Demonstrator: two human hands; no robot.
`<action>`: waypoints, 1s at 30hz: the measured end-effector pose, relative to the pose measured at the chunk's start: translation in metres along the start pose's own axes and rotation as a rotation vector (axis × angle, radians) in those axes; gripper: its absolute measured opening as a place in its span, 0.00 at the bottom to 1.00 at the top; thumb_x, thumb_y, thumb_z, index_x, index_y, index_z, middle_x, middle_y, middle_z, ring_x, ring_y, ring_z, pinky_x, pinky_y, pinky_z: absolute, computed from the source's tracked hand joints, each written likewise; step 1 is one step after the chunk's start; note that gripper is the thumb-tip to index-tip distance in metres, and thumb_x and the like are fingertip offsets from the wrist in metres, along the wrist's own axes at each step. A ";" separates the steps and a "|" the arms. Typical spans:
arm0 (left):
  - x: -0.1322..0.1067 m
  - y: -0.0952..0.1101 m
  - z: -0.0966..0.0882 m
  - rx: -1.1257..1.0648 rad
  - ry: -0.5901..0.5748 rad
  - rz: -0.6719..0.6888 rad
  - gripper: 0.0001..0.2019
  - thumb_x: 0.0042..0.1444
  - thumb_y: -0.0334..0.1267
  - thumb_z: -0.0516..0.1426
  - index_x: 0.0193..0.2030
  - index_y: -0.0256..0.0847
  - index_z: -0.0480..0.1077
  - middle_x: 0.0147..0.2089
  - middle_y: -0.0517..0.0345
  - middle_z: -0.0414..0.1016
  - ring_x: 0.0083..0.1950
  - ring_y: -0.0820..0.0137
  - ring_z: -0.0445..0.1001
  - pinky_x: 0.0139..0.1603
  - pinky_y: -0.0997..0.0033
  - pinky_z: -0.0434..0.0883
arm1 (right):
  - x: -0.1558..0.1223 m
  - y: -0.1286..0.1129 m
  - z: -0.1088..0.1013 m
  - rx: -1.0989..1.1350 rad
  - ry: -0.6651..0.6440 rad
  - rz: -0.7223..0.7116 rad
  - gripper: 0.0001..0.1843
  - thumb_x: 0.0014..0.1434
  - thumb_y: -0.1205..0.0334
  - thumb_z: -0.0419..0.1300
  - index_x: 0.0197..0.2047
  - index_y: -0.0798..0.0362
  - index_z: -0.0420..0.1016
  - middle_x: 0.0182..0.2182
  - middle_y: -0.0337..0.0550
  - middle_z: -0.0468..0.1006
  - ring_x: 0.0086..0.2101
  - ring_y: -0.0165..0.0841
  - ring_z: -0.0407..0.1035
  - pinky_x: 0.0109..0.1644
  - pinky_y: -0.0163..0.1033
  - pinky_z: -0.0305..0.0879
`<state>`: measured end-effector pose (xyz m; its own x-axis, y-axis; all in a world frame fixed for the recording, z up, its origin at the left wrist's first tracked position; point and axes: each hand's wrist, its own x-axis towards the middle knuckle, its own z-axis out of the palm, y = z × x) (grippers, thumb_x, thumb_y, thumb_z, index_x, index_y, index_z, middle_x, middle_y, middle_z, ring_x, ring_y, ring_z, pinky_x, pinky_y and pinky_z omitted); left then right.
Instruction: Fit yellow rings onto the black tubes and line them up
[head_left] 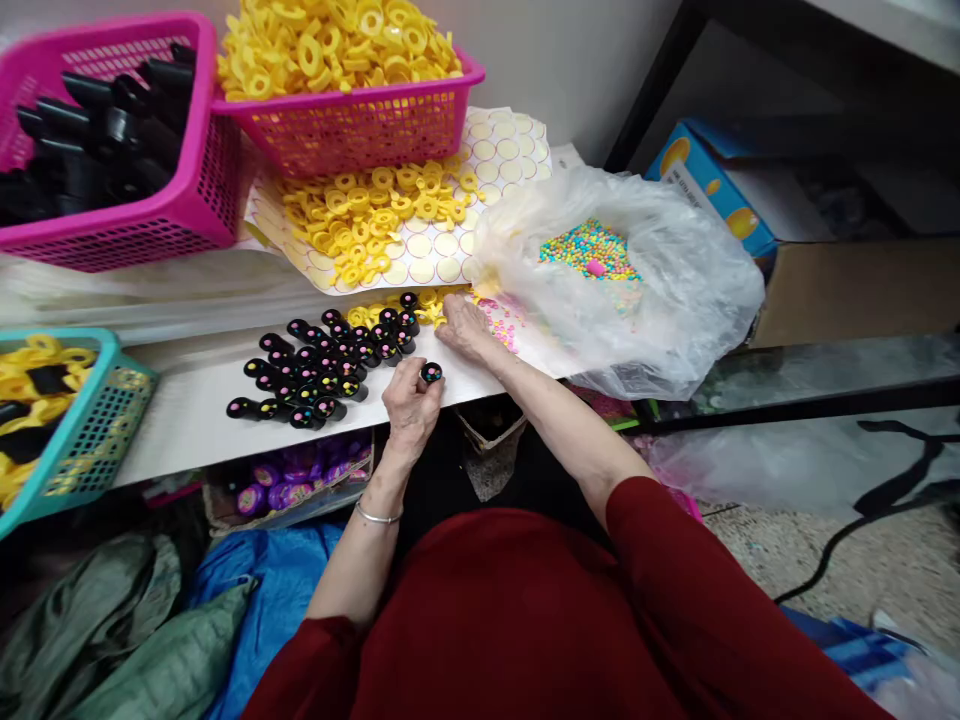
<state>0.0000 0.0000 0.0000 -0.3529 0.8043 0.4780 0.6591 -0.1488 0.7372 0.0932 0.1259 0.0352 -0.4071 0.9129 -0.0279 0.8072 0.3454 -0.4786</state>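
Head view. Left hand (409,400) sits at the near edge of the white shelf (187,400), fingers curled shut around one black cap (431,374); the cap's open face points up past the fingertips and shows a few coloured beads inside. A thin bangle (377,517) rings that wrist.

Right hand (463,325) lies palm down beyond the left fingertips, fingers close together and pressed on the loose pastel beads spilled by the mouth of the clear plastic bag (660,300). Cannot tell whether a bead is pinched beneath them. The bead heap (591,250) sits deeper in the bag, well beyond the right fingers.

Just to the left of the left thumb: a cluster of filled black caps (322,365), lying side by side, each showing coloured dots. Beyond the right fingers: yellow rings (375,215) loose on a sticker sheet, with more in a pink basket (360,125). A second pink basket (187,200), far left, holds empty black caps. Teal basket (97,430) at the left edge holds yellow and black parts.

Judgement: the step in hand looks like loading beads into the held cap. Next move would call for a fine pinch on a few small beads, carried to the cap mouth while the left hand keeps it level; tilt would likely spill them.
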 end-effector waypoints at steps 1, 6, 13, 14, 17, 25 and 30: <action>0.001 0.001 0.004 -0.041 -0.013 -0.019 0.11 0.45 0.35 0.60 0.37 0.38 0.71 0.37 0.57 0.72 0.21 0.80 0.60 0.27 0.74 0.65 | -0.001 0.004 -0.001 0.032 0.006 0.003 0.15 0.52 0.69 0.52 0.44 0.55 0.67 0.38 0.50 0.74 0.38 0.41 0.66 0.39 0.43 0.62; 0.010 0.012 0.006 -0.283 -0.074 -0.155 0.18 0.38 0.39 0.66 0.38 0.39 0.73 0.41 0.56 0.72 0.24 0.81 0.61 0.26 0.75 0.65 | -0.018 0.023 -0.005 0.208 0.152 -0.049 0.03 0.52 0.67 0.52 0.31 0.52 0.66 0.26 0.41 0.70 0.30 0.35 0.63 0.34 0.37 0.57; 0.041 0.035 -0.005 -0.767 -0.095 -0.575 0.16 0.39 0.45 0.66 0.33 0.35 0.75 0.22 0.61 0.70 0.20 0.80 0.63 0.18 0.79 0.59 | -0.070 0.011 -0.016 0.099 0.275 -0.419 0.09 0.57 0.69 0.46 0.31 0.53 0.67 0.31 0.47 0.71 0.34 0.35 0.64 0.40 0.39 0.58; 0.045 0.035 -0.006 -0.785 -0.127 -0.594 0.15 0.38 0.43 0.67 0.30 0.34 0.75 0.20 0.61 0.69 0.19 0.80 0.62 0.17 0.79 0.58 | -0.074 0.009 -0.017 0.093 0.249 -0.455 0.10 0.58 0.69 0.46 0.32 0.54 0.67 0.32 0.48 0.72 0.36 0.36 0.65 0.41 0.39 0.59; 0.053 0.031 -0.008 -0.773 -0.153 -0.611 0.09 0.34 0.36 0.67 0.23 0.33 0.74 0.18 0.61 0.67 0.17 0.80 0.61 0.16 0.79 0.57 | -0.078 0.006 -0.021 0.211 0.163 -0.519 0.09 0.58 0.66 0.50 0.39 0.54 0.69 0.38 0.48 0.73 0.38 0.35 0.66 0.43 0.39 0.62; 0.046 0.020 -0.011 -0.707 -0.202 -0.583 0.06 0.33 0.34 0.65 0.20 0.35 0.75 0.16 0.62 0.67 0.17 0.81 0.59 0.17 0.79 0.55 | -0.074 0.014 -0.013 0.387 0.032 -0.513 0.10 0.59 0.64 0.53 0.43 0.54 0.71 0.40 0.45 0.69 0.41 0.34 0.65 0.45 0.39 0.63; 0.039 0.020 -0.005 -0.592 -0.185 -0.601 0.05 0.33 0.35 0.65 0.20 0.36 0.75 0.16 0.64 0.66 0.18 0.80 0.59 0.19 0.79 0.57 | -0.077 0.016 -0.008 0.214 0.023 -0.500 0.11 0.58 0.66 0.53 0.43 0.56 0.71 0.41 0.48 0.69 0.42 0.37 0.61 0.47 0.42 0.61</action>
<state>-0.0042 0.0257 0.0357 -0.3826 0.9160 -0.1203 -0.0776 0.0979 0.9922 0.1410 0.0626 0.0371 -0.7080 0.6537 0.2672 0.4114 0.6893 -0.5963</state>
